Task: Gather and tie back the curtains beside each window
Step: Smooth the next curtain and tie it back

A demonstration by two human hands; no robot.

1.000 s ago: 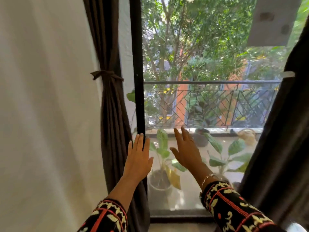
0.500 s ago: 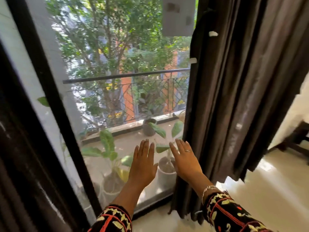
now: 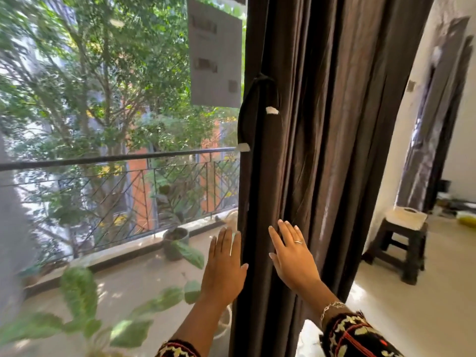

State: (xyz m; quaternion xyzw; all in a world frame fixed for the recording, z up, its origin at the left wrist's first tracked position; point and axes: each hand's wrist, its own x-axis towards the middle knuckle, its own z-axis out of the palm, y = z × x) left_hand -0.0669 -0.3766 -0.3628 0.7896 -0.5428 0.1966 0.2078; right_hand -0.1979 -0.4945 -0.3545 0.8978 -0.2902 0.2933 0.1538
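Neither hand grips anything: both are flat with straight fingers, palms facing away from the camera. The right hand (image 3: pixel 293 261) lies against the folds of the dark brown curtain (image 3: pixel 322 150), fingers slightly fanned and pointing up and to the left, with a ring (image 3: pixel 298 241) on one finger and a thin bracelet (image 3: pixel 331 306) at the wrist. The left hand (image 3: pixel 224 266) is raised just beside it at the curtain's left edge, mostly in front of the window pane (image 3: pixel 103 124). Its thumb reaches the edge of the fabric, but whether the palm touches glass or cloth cannot be told. Both forearms rise from the bottom of the view in dark patterned sleeves (image 3: pixel 358 336).

The curtain hangs loose and ungathered, running from the top of the view down past the hands between the window and the room. High on its left edge a dark tie-back strap (image 3: pixel 244 117) droops in a loop, with small white tags on it.

A grey sheet of paper (image 3: pixel 215 52) sits on the glass. Beyond the pane are a balcony railing (image 3: pixel 116 161), a potted plant (image 3: pixel 175 240) and trees. To the right, a dark stool (image 3: pixel 401 240) stands on the pale floor (image 3: pixel 412 305), and a second curtain (image 3: pixel 432 112) hangs farther back.
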